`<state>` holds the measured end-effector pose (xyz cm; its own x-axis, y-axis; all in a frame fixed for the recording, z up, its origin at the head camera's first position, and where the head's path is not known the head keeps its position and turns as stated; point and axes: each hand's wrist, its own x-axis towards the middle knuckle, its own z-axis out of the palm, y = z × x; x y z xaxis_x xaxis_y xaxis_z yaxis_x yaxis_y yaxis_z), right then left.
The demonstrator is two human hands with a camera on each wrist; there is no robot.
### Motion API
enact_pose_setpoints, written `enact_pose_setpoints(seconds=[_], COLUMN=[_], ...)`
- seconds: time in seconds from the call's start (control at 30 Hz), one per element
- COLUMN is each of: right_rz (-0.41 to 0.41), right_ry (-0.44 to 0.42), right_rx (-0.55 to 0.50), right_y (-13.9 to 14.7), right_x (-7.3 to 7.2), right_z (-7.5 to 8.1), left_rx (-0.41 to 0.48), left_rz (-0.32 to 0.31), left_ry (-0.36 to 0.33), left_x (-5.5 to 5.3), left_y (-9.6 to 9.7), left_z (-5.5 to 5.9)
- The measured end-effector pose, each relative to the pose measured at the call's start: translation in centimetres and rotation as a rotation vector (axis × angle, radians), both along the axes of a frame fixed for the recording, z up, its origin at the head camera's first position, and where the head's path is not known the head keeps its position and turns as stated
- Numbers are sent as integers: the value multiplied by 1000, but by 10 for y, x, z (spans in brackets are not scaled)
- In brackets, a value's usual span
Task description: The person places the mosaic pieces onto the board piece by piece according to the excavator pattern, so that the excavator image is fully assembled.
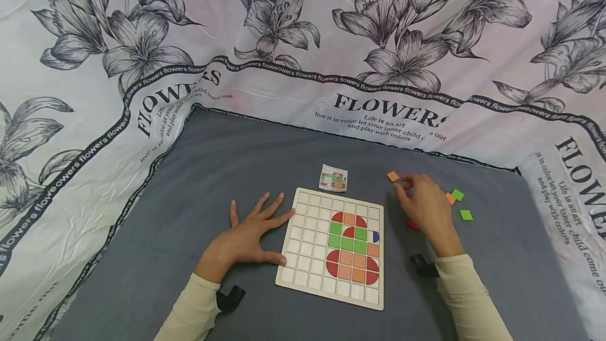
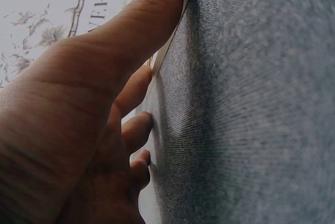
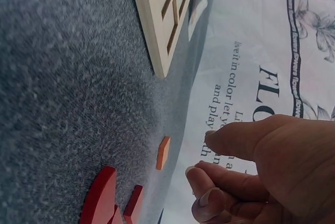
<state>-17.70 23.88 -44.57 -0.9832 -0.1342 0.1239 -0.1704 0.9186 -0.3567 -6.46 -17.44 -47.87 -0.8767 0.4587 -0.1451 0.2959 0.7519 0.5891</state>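
A wooden grid board (image 1: 303,233) lies on the grey cloth, with red, orange and green pieces plus a blue half-round piece (image 1: 376,237) in its right-hand cells. My left hand (image 1: 246,238) has its fingers spread, and the thumb and a fingertip touch the board's left edge. To the right of the board, my right hand (image 1: 426,209) hovers by a loose orange square tile (image 1: 393,176). In the right wrist view, thumb and index finger are apart, and a gap separates them from the orange tile (image 3: 164,153). Nothing shows between them.
Behind the board lies a small pattern card (image 1: 333,178). Red pieces (image 3: 99,198) sit below the right hand, mostly hidden in the head view. Right of that hand are another orange tile (image 1: 450,198) and green tiles (image 1: 466,215). A flower-printed cloth (image 1: 284,88) borders the surface.
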Motion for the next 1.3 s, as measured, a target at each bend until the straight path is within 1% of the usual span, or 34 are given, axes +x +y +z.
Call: enact_pose_setpoints(seconds=[0.27,0.47,0.57,0.8,1.3], right_rz=[-6,-21,-22,-24,-16], right_ry=[-39,-96,-111,-122,-125], right_rx=[19,41,48,65,97], right_y=[-1,0,1,1,-9], right_x=[-12,-20,-24,-32,-45], right_z=[-2,-8,-11,-14,-11], left_rx=[-3,5,4,-2,-3], left_rz=[-2,-3,-1,2,-2], left_ry=[-4,-10,-11,-11,-12], left_x=[0,0,0,-1,0], left_y=[0,0,-1,-1,-2], left_z=[-1,-1,-1,-2,1])
